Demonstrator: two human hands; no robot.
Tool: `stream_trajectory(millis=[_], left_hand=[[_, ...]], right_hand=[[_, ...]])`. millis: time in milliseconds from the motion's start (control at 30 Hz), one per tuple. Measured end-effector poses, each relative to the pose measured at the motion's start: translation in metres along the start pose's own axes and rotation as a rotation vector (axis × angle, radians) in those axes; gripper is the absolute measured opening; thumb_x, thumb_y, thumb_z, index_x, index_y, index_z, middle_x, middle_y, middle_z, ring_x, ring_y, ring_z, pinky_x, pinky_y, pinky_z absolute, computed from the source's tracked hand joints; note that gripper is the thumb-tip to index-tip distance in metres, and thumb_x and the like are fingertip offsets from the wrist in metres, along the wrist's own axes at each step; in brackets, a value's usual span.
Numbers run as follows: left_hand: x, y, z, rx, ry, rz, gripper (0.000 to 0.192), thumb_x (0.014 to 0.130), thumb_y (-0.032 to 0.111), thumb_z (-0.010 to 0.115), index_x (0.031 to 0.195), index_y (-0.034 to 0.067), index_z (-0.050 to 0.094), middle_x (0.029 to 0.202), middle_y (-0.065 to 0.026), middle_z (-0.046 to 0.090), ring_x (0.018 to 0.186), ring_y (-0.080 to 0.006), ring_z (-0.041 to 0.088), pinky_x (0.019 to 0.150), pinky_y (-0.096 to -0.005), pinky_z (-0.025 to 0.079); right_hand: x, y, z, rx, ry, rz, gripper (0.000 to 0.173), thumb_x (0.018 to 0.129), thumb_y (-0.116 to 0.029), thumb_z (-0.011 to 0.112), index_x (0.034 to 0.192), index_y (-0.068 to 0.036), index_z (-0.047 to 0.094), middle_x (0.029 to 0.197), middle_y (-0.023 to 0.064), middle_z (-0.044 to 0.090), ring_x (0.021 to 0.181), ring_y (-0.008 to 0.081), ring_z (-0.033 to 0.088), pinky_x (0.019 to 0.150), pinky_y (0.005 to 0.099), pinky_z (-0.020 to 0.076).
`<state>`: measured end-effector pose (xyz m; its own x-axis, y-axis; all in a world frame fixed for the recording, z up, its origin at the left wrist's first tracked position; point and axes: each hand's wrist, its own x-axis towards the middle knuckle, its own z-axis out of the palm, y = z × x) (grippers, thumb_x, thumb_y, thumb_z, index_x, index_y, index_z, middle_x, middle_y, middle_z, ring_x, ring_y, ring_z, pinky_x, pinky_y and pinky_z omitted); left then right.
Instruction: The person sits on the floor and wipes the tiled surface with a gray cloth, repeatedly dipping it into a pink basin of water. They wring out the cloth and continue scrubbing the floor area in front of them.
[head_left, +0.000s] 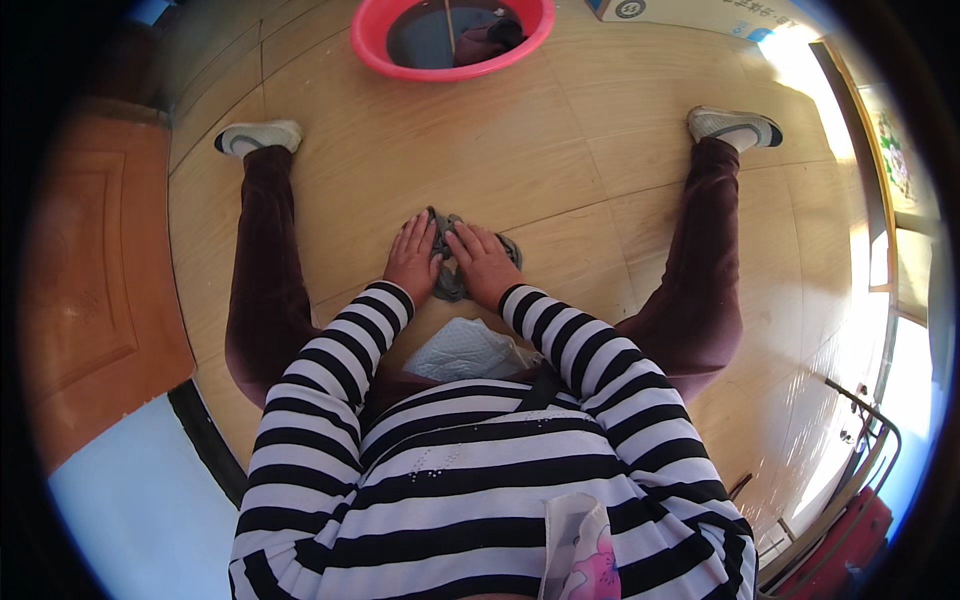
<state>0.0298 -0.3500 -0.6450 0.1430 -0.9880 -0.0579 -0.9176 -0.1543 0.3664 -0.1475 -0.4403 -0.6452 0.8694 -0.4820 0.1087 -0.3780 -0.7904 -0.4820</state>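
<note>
A damp-looking grey cloth (451, 288) lies bunched on the tan tiled floor (525, 165) in front of me. My left hand (412, 251) holds down its left side, palm low and fingers stretched forward. On the right side of the cloth, my right hand (480, 259) presses with its fingers lying over it. Part of the cloth shows between the two hands and another fold sticks out past my right hand; the rest is hidden beneath them. Closer to my body, a white quilted sheet (469, 352) lies between my spread legs.
Ahead stands a pink plastic basin (360, 37) with dark water, a thin stick and a dark cloth. A cardboard box (675, 16) bearing writing is at the upper right. An orange wood panel (97, 262) borders the left; a metal frame (889, 427) stands at the lower right.
</note>
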Motion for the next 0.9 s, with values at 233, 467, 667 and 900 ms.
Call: stream_trajectory(millis=[233, 467, 667, 900], left_hand=[[0.029, 0.032, 0.007, 0.005, 0.034, -0.122, 0.061, 0.091, 0.024, 0.06, 0.144, 0.001, 0.041, 0.159, -0.0163, 0.026, 0.148, -0.0312, 0.022, 0.121, -0.0457, 0.018], [0.113, 0.082, 0.03, -0.084, 0.137, -0.039, 0.059, 0.091, 0.025, 0.059, 0.143, 0.001, 0.043, 0.158, -0.0161, 0.029, 0.147, -0.0321, 0.025, 0.121, -0.0455, 0.019], [0.17, 0.079, 0.03, -0.078, 0.137, 0.027, 0.058, 0.093, 0.027, 0.057, 0.144, 0.002, 0.043, 0.158, -0.0146, 0.031, 0.146, -0.0297, 0.028, 0.12, -0.0449, 0.02], [0.173, 0.024, 0.009, -0.035, 0.156, -0.247, 0.059, 0.097, 0.028, 0.052, 0.148, 0.005, 0.038, 0.16, -0.0125, 0.026, 0.148, -0.0278, 0.023, 0.121, -0.0442, 0.019]], right_hand=[[0.003, 0.025, -0.014, -0.084, 0.084, 0.065, 0.052, 0.089, -0.013, 0.052, 0.141, -0.006, 0.047, 0.148, 0.0169, 0.042, 0.135, 0.0346, 0.04, 0.114, 0.0479, 0.0311], [0.024, 0.096, -0.047, -0.178, 0.27, 0.386, 0.06, 0.085, -0.014, 0.061, 0.142, -0.005, 0.046, 0.145, 0.0178, 0.044, 0.132, 0.038, 0.042, 0.113, 0.0476, 0.0328], [0.068, 0.129, -0.059, -0.189, 0.339, 0.421, 0.062, 0.084, -0.009, 0.064, 0.142, -0.002, 0.044, 0.142, 0.0214, 0.043, 0.131, 0.0388, 0.042, 0.111, 0.0456, 0.035], [0.136, 0.113, -0.042, -0.161, 0.226, 0.167, 0.056, 0.085, -0.019, 0.06, 0.137, 0.001, 0.049, 0.14, 0.0207, 0.049, 0.132, 0.0372, 0.042, 0.113, 0.0455, 0.0323]])
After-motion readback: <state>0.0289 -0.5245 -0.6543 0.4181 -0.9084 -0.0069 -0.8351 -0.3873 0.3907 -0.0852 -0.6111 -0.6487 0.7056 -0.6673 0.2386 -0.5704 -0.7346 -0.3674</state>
